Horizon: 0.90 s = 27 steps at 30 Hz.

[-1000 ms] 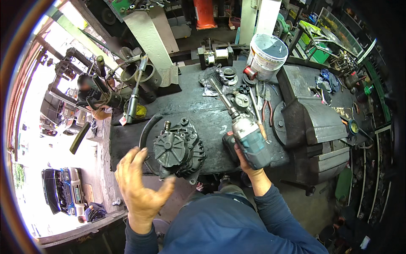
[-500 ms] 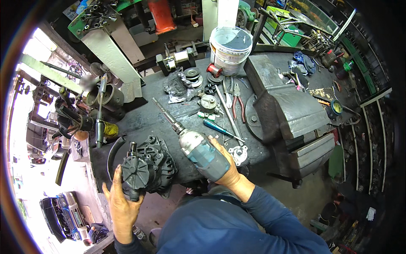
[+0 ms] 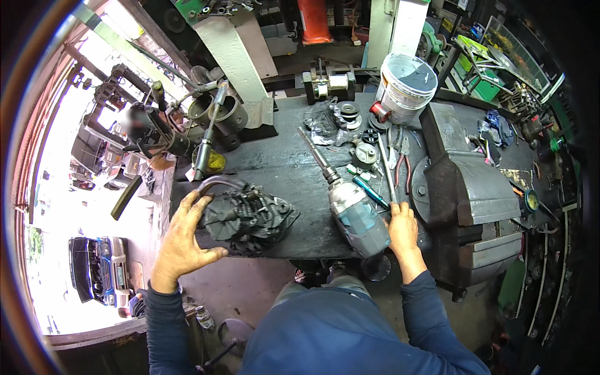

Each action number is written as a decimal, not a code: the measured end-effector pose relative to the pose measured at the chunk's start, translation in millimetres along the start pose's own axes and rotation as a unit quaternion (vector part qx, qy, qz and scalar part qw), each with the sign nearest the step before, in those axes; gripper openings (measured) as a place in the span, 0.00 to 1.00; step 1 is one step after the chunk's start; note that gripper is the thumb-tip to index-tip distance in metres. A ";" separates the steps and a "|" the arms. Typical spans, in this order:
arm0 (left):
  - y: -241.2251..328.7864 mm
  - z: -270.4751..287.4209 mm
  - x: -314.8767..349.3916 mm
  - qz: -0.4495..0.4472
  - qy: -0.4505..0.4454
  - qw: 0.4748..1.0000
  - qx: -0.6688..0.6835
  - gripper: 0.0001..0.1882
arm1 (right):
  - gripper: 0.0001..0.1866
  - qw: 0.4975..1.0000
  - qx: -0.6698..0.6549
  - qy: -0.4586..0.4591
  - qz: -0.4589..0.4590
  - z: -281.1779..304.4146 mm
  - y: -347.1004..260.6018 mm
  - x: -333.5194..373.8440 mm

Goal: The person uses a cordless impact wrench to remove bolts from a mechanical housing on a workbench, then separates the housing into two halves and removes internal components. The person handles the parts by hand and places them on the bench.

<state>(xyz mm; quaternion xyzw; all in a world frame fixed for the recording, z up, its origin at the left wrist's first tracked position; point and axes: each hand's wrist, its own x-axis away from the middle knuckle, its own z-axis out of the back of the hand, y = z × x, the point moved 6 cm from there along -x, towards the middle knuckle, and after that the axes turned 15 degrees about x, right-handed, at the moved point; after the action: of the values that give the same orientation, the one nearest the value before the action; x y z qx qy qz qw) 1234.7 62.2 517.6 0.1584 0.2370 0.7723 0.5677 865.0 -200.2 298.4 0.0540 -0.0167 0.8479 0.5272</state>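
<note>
A dark, greasy alternator [image 3: 250, 219] lies on its side at the left of the bench. My left hand [image 3: 181, 244] is beside it, fingers stretched out and fingertips at its left edge, the thumb spread away. A curved dark bar [image 3: 219, 180] arches just behind it. A grey and teal cordless impact wrench [image 3: 356, 215] rests on the bench, its long socket extension pointing away. Just right of it, my right hand [image 3: 404, 234] has its fingers bent over the near end of a thin metal rod [image 3: 387, 165]; the thumb is hidden. A blue screwdriver [image 3: 370, 190] lies against these fingers.
Red-handled pliers [image 3: 403, 165], a small round metal part [image 3: 364, 155] and pulleys [image 3: 347, 111] lie further back. A white bucket [image 3: 403, 94] stands at the far edge. Bulky dark metal housing [image 3: 487, 194] fills the right; a pipe-shaped holder [image 3: 228, 119] stands left.
My right hand has let go of the impact wrench, now set down on the bench, and moved to the rod. The alternator has tipped over, and my left hand's grip has opened.
</note>
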 end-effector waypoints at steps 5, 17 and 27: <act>28.4 -25.0 1.6 0.024 0.088 0.996 -0.008 0.57 | 0.13 0.999 0.040 -0.024 -0.023 -20.3 5.5 -19.3; 32.0 -30.0 -4.3 0.001 0.144 0.989 -0.030 0.62 | 0.13 0.943 -0.290 -0.014 -0.166 -36.8 22.5 44.5; -5.9 11.3 12.7 -0.044 0.120 0.964 0.234 0.62 | 0.15 0.456 -0.865 -0.169 -0.121 24.4 -59.1 255.7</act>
<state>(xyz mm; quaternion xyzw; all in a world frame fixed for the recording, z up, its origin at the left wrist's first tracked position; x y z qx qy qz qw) 1241.4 77.8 523.5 0.1820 0.4844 0.6831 0.5154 807.7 52.1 348.9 -0.2863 -0.8239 0.2995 0.3866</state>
